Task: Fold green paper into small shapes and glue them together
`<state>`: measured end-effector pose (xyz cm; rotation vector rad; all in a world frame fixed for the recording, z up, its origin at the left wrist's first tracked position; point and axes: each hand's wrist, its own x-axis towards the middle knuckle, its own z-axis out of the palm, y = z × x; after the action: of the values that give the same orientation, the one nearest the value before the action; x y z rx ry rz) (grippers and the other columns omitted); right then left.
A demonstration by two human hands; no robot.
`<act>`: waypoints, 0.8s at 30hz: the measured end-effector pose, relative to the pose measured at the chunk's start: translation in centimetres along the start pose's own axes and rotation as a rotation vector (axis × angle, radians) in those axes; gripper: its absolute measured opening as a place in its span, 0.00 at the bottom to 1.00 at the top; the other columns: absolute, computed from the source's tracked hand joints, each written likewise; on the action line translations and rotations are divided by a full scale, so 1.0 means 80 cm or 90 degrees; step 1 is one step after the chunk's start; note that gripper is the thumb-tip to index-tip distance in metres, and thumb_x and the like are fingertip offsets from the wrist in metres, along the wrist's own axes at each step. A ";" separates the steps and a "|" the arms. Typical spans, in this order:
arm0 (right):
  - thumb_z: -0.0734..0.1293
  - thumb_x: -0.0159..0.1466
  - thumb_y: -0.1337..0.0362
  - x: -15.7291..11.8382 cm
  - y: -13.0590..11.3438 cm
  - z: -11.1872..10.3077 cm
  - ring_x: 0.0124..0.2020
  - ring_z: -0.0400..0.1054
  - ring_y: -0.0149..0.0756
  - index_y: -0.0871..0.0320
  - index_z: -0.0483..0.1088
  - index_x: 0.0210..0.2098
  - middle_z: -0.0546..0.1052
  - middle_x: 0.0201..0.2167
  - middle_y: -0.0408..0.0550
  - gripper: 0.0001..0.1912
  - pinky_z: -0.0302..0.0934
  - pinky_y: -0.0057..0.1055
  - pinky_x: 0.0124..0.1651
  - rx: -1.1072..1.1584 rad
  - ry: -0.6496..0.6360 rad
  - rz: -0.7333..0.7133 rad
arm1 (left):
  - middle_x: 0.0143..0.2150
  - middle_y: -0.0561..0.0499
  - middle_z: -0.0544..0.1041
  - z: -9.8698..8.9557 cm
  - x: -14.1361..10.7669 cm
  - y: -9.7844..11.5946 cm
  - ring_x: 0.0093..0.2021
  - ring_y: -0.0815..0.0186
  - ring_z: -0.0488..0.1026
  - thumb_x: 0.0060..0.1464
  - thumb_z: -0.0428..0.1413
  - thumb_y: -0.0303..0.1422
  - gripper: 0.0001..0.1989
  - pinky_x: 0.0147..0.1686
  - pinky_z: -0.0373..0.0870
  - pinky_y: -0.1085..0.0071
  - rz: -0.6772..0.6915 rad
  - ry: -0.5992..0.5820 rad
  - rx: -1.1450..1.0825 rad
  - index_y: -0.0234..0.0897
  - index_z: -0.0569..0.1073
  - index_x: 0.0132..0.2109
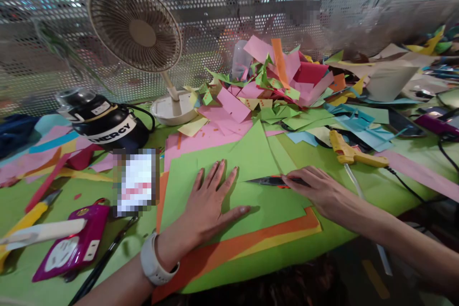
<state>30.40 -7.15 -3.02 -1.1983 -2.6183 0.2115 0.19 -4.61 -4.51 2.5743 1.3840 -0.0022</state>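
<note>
My left hand (217, 198) lies with its fingers spread on a green paper sheet (186, 172), holding nothing. A black cutter with orange parts (267, 180) is in my right hand (310, 186); its pointed blade rests over the green sheet and points left, toward my left hand. A narrow triangular piece of green paper (256, 146) stands up a little behind the blade. Orange paper (215, 260) and yellow paper (276, 239) show below the green sheet's front edge, and pink paper (186, 146) behind it.
Behind stand a fan (175, 107) and a black bottle (111, 122), beside a heap of paper scraps (233, 105). A yellow glue gun (353, 153) lies right. Leftward are a purple pouch (77, 234), a yellow-handled tool (30, 215) and a black tool (107, 258).
</note>
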 end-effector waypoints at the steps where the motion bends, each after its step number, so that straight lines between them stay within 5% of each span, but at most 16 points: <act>1: 0.54 0.52 0.84 0.001 0.000 0.000 0.48 0.63 0.42 0.53 0.59 0.62 0.70 0.48 0.52 0.40 0.65 0.41 0.49 -0.002 -0.001 0.001 | 0.72 0.42 0.38 0.001 0.000 0.000 0.70 0.48 0.37 0.55 0.41 0.61 0.43 0.64 0.36 0.45 0.002 0.005 0.000 0.44 0.43 0.69; 13: 0.54 0.50 0.83 0.005 -0.005 0.008 0.47 0.64 0.43 0.57 0.63 0.58 0.71 0.47 0.54 0.38 0.66 0.41 0.47 -0.020 0.024 -0.023 | 0.72 0.45 0.38 -0.003 -0.002 0.000 0.70 0.49 0.38 0.56 0.40 0.60 0.42 0.64 0.37 0.47 0.012 0.014 -0.021 0.45 0.42 0.70; 16: 0.54 0.49 0.83 0.005 -0.001 0.014 0.46 0.65 0.43 0.55 0.63 0.58 0.71 0.47 0.54 0.39 0.67 0.41 0.46 -0.029 0.051 -0.031 | 0.71 0.45 0.48 -0.020 0.006 -0.012 0.69 0.52 0.46 0.60 0.38 0.55 0.35 0.64 0.45 0.51 0.000 0.011 -0.092 0.44 0.49 0.69; 18: 0.55 0.49 0.82 0.004 0.003 0.018 0.46 0.65 0.42 0.54 0.63 0.58 0.71 0.47 0.54 0.39 0.66 0.40 0.47 -0.032 0.056 -0.035 | 0.65 0.42 0.62 -0.034 0.020 -0.028 0.63 0.54 0.58 0.62 0.39 0.50 0.30 0.60 0.55 0.55 -0.054 0.054 -0.165 0.39 0.62 0.63; 20: 0.54 0.49 0.82 0.002 0.005 0.020 0.46 0.66 0.42 0.54 0.64 0.58 0.71 0.47 0.53 0.38 0.66 0.39 0.47 -0.034 0.056 -0.033 | 0.52 0.41 0.74 -0.045 0.037 -0.045 0.49 0.55 0.71 0.60 0.44 0.47 0.23 0.49 0.66 0.60 -0.114 0.008 -0.267 0.36 0.71 0.51; 24: 0.54 0.48 0.82 0.002 0.005 0.022 0.47 0.66 0.43 0.55 0.63 0.58 0.71 0.48 0.53 0.39 0.67 0.39 0.45 -0.041 0.057 -0.034 | 0.34 0.48 0.76 -0.056 0.063 -0.071 0.33 0.63 0.72 0.52 0.53 0.42 0.15 0.31 0.68 0.69 -0.105 -0.095 -0.327 0.35 0.71 0.41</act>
<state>30.09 -6.79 -4.74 -1.1294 -2.5925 0.0627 -2.16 3.41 -1.73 1.9981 1.3292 0.1165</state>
